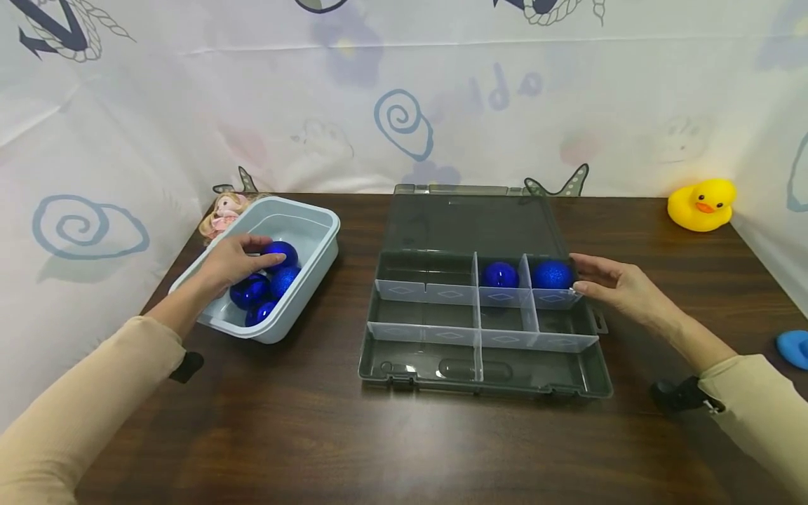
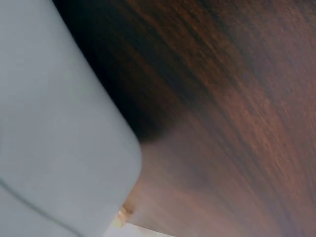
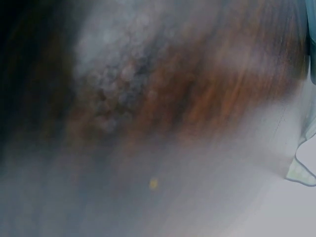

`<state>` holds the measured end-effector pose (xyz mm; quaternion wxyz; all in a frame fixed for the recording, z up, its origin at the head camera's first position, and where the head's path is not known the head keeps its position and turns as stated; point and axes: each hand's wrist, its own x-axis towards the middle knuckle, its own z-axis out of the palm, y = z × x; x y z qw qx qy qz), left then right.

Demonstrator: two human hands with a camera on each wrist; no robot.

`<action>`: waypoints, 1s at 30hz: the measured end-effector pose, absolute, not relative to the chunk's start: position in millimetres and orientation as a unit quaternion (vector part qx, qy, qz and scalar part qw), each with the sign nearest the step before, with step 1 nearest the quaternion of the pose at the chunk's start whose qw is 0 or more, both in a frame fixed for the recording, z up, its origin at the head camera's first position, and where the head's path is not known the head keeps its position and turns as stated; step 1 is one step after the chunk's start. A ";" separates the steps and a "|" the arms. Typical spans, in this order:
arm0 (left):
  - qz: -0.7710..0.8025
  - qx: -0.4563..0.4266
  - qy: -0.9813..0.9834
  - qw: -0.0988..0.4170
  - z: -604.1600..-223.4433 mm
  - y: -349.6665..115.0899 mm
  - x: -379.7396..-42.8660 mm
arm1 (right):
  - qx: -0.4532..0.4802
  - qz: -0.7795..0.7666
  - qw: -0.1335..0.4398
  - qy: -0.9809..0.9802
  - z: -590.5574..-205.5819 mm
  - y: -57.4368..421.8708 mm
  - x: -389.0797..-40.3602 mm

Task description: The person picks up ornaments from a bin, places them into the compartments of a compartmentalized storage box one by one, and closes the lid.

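Observation:
In the head view, my left hand (image 1: 233, 265) reaches into a light blue plastic bin (image 1: 318, 245) and pinches a shiny blue ball (image 1: 280, 254) between thumb and fingers. Several other blue balls lie beneath it, one of them glittery (image 1: 284, 282). A dark translucent compartment box (image 1: 429, 224) stands in the middle with its lid laid back. Two of its rear compartments hold a smooth blue ball (image 1: 501, 274) and a glittery blue ball (image 1: 553, 274). My right hand (image 1: 621, 287) is at the box's right edge beside that glittery ball, thumb and fingers slightly apart.
Behind the bin lies a small doll (image 1: 225, 214). A yellow rubber duck (image 1: 703, 205) sits at the back right, and a blue object (image 1: 793, 348) is at the right edge. Clear dividers (image 1: 451, 335) split the box. The left wrist view shows the bin's outer wall (image 2: 64, 123) close up.

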<state>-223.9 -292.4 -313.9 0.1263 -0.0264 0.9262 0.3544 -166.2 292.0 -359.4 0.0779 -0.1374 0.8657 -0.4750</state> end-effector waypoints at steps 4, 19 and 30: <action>0.357 -0.029 0.927 0.112 -307.0 -294.0 -221.7 | -0.136 -0.474 0.080 0.867 -358.4 291.5 -166.4; 0.541 -0.007 0.839 0.063 -259.6 -262.4 -202.7 | -0.136 -0.466 0.075 0.871 -356.8 292.0 -167.7; 0.623 0.021 0.774 0.110 -269.4 -163.8 -186.5 | -0.137 -0.454 0.074 0.877 -356.8 291.8 -166.3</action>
